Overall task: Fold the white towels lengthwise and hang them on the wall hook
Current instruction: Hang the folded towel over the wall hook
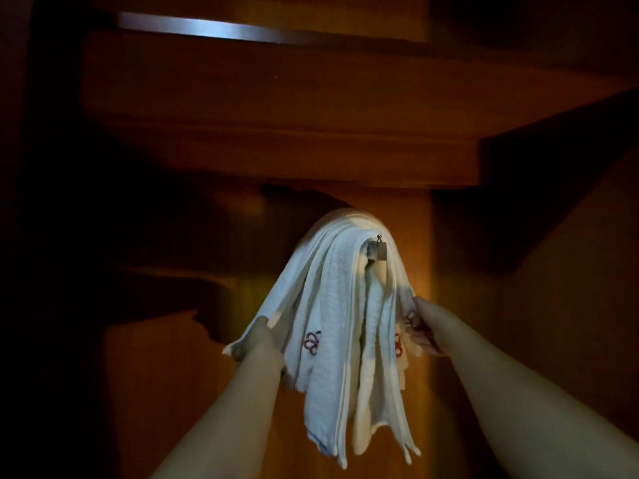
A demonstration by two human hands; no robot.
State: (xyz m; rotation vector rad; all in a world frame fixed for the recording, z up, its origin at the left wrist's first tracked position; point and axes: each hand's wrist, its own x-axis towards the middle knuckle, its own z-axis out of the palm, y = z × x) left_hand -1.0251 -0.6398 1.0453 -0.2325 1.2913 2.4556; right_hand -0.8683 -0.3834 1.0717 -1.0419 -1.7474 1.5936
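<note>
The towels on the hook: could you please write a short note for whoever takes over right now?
Left hand: grips the left edge of the white towels, pulling it outward.
Right hand: pinches the right edge of the towels, near a red embroidered mark.
Towels: folded into long strips and draped over the metal wall hook on the wooden wall; the ends hang down unevenly.
Done: folding and hanging, as far as can be seen.
Left: probably even out the layers, check that they sit securely on the hook, then let go. The dim light hides how many towels there are.
</note>
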